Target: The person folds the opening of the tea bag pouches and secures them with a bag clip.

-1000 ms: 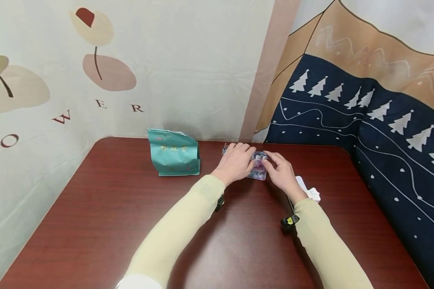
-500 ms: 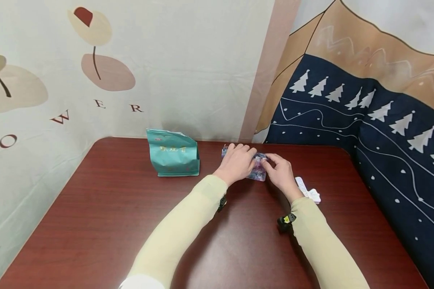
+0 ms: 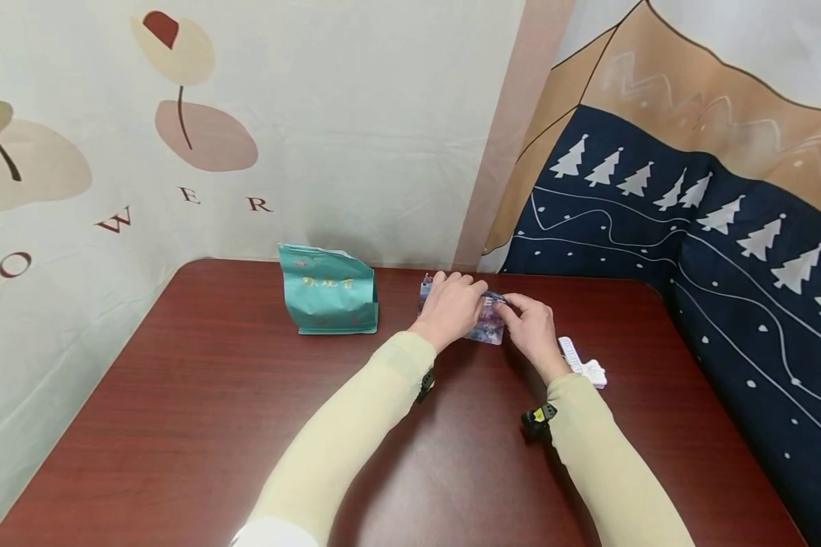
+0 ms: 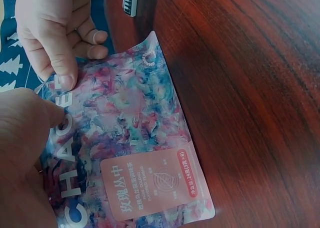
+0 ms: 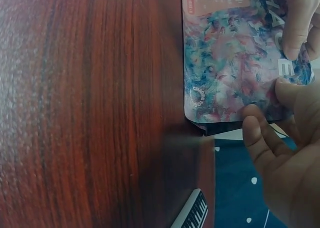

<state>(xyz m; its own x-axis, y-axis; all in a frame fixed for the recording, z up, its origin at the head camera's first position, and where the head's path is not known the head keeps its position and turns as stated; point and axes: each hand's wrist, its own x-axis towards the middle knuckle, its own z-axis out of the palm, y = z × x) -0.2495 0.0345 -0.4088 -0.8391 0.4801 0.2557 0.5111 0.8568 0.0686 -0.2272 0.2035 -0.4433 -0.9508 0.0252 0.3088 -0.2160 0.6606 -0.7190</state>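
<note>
A tea pouch point(image 3: 487, 331) with a marbled pink, blue and purple print stands near the table's back edge. Its pink label point(image 4: 150, 183) and large white lettering show in the left wrist view. My left hand point(image 3: 451, 308) grips the pouch's upper edge around the middle, thumb on the printed front. Near the upper corner on the other side, my right hand point(image 3: 532, 330) pinches the same edge between thumb and fingers. In the right wrist view, both thumbs press close together beside the last letter of the pouch point(image 5: 230, 62). The inside of the pouch is hidden.
A teal stand-up bag point(image 3: 331, 296) with gold characters stands left of the hands. Behind my right wrist lies a small white object point(image 3: 591, 372) with black key-like stripes. Printed cloths point(image 3: 383, 137) hang along the back and right of the brown table point(image 3: 212, 425).
Both hands keep their hold on the pouch. My right forearm has shifted slightly left and my left forearm slightly right. The pouch's top edge near the right hand looks more tilted.
</note>
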